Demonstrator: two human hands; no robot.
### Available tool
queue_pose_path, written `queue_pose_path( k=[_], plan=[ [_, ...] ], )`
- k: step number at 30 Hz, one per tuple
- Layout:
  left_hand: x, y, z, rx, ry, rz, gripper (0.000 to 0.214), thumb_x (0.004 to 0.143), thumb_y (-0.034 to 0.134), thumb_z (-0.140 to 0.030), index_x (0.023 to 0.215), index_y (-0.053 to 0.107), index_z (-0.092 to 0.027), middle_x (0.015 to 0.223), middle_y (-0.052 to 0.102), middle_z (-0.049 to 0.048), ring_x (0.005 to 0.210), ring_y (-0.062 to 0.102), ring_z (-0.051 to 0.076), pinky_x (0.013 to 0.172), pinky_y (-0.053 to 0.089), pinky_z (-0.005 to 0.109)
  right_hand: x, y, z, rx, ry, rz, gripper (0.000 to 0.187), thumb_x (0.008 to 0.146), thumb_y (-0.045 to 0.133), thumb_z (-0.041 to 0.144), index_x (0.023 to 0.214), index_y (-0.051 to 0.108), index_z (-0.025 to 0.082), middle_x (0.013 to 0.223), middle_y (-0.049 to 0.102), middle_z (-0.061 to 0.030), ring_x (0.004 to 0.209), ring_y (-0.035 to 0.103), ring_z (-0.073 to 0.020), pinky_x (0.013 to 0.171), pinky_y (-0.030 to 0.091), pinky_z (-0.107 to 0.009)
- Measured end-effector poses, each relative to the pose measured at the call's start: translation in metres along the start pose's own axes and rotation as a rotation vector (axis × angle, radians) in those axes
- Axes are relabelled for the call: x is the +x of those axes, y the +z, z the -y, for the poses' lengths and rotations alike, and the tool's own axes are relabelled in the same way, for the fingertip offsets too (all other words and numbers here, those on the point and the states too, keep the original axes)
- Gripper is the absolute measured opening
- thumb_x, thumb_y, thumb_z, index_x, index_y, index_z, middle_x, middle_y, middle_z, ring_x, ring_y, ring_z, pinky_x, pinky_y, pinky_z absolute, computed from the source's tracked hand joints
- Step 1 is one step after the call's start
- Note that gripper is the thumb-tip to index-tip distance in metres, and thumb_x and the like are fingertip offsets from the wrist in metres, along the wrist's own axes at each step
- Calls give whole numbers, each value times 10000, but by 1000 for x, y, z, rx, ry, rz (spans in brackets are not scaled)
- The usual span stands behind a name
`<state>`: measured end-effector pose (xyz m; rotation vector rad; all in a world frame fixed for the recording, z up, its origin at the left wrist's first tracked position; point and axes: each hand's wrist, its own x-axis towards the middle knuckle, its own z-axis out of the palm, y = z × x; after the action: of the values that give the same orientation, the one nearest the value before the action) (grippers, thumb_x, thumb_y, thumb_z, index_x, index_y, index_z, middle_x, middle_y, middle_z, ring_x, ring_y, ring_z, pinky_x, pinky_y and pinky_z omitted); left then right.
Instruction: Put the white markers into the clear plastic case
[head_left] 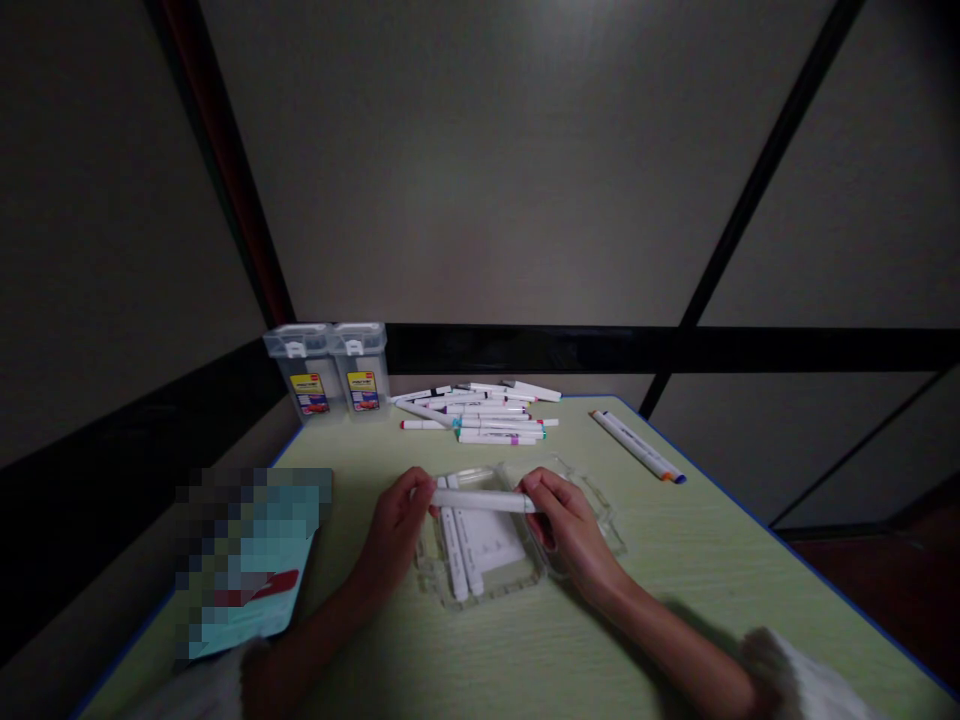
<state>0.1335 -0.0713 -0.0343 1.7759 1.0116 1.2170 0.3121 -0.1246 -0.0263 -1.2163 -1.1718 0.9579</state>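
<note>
A white marker (480,500) is held level between both hands over an open clear plastic case (491,590). My left hand (394,535) pinches the marker's left end. My right hand (570,525) pinches its right end. Two white markers (459,550) lie side by side in the case's left part, beside a white paper insert (495,540). The case's clear lid (592,500) lies open behind my right hand.
A pile of several white markers (484,412) lies at the table's far middle. Two clear boxes with yellow labels (334,370) stand at the far left. Two markers (637,446) lie at the right. A teal packet (247,570) sits at the left edge.
</note>
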Motion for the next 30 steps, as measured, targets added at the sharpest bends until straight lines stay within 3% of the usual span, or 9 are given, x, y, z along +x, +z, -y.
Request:
queue_pose_path(
  k=[18, 25, 30],
  plan=[
    [3, 0, 4, -67, -19, 4, 286, 776, 403, -396, 601, 445, -173, 494, 434, -51, 470, 378, 96, 484, 307, 218, 0, 0, -1, -5, -15, -5, 255, 772, 459, 375, 601, 443, 187, 441, 331, 71, 380, 274, -72, 359, 186, -208],
    [0, 3, -1, -133, -47, 1, 369, 806, 326, -461, 570, 393, -185, 455, 436, -48, 440, 410, 93, 475, 337, 220, -1, 1, -1, -39, -68, 19, 267, 799, 450, 398, 633, 454, 188, 490, 364, 58, 445, 325, -90, 422, 234, -220],
    [-1, 5, 0, -191, -66, -6, 352, 829, 286, -473, 637, 375, -192, 380, 375, -85, 344, 338, 79, 393, 283, 200, -1, 2, -1, -28, -83, 48, 236, 792, 472, 389, 669, 454, 188, 510, 361, 62, 462, 332, -92, 442, 242, -222]
  ],
)
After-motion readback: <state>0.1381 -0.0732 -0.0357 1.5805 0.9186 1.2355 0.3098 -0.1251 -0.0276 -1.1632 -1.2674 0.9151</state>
